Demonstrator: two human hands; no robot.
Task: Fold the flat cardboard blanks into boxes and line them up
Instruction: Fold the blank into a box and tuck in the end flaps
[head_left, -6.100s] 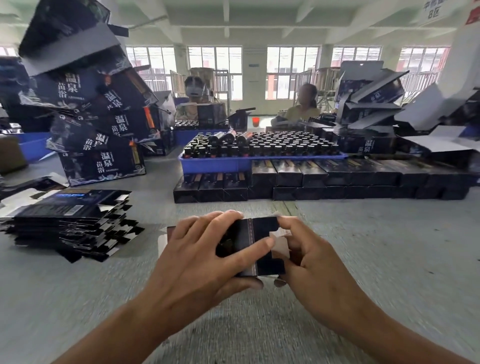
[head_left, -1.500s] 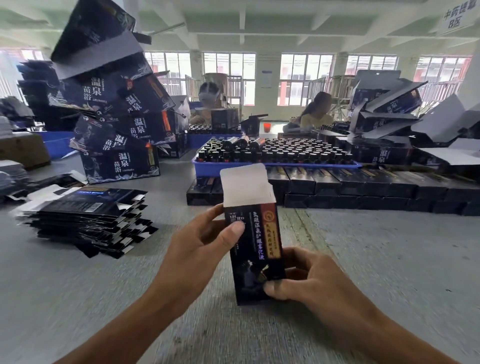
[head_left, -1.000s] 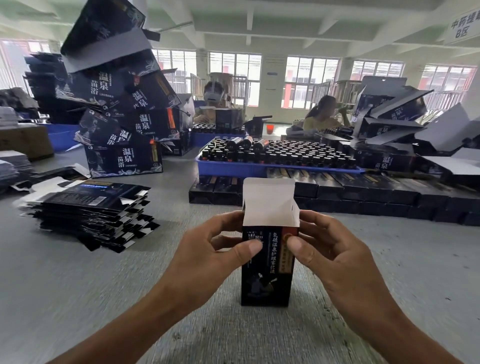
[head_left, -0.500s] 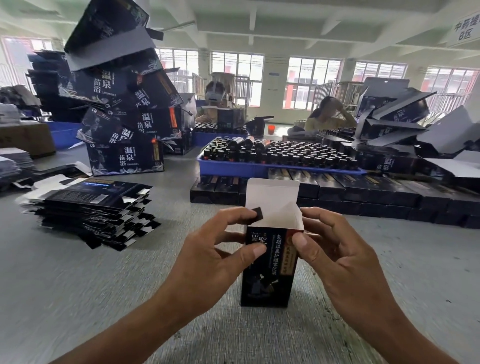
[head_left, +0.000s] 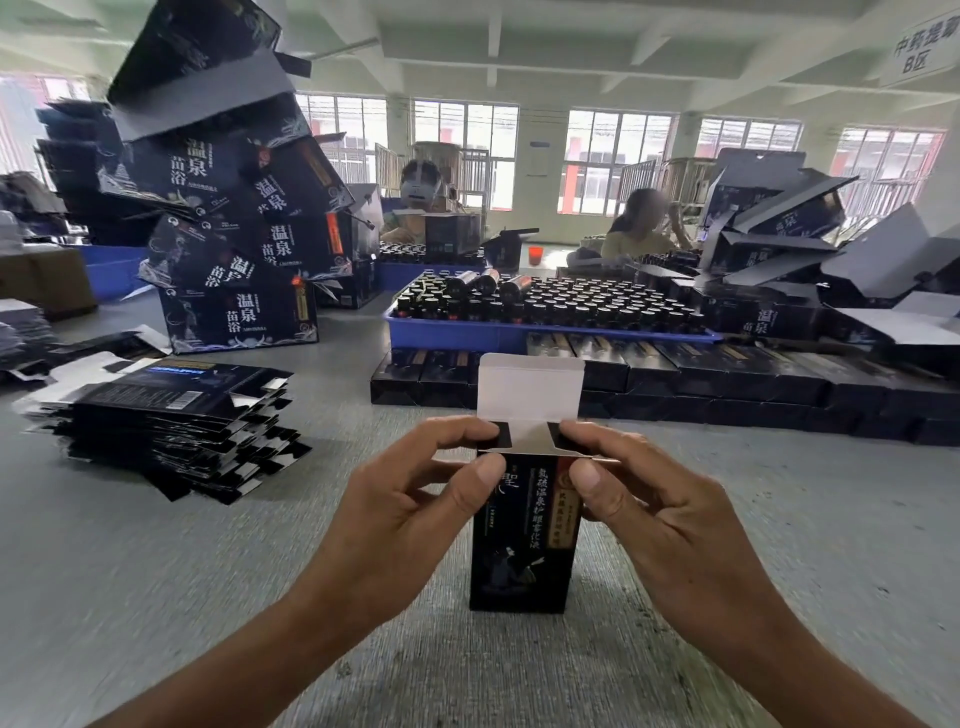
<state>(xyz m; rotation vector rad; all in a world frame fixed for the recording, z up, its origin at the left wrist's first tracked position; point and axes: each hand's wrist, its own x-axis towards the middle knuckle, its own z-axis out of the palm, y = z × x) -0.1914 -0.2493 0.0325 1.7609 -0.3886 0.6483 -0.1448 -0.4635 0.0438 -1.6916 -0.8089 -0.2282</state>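
Note:
A small black box (head_left: 522, 551) with gold lettering stands upright on the grey table in front of me. Its white-lined top lid (head_left: 530, 387) sticks straight up. My left hand (head_left: 410, 499) pinches the box's upper left corner, index finger pressing the left side flap inward. My right hand (head_left: 654, 504) pinches the upper right corner the same way, folding the right flap in. A stack of flat black blanks (head_left: 166, 421) lies to the left. A row of finished black boxes (head_left: 675, 379) is lined up behind.
A blue tray (head_left: 467, 335) full of dark bottles sits behind the row of boxes. Large black cartons (head_left: 223, 228) are piled high at the left, more opened cartons (head_left: 779, 244) at the right. Two people work at the far side.
The box has been stood upright on the table. Both hands moved to its top, and both side flaps have folded inward under my index fingers while the lid stays up.

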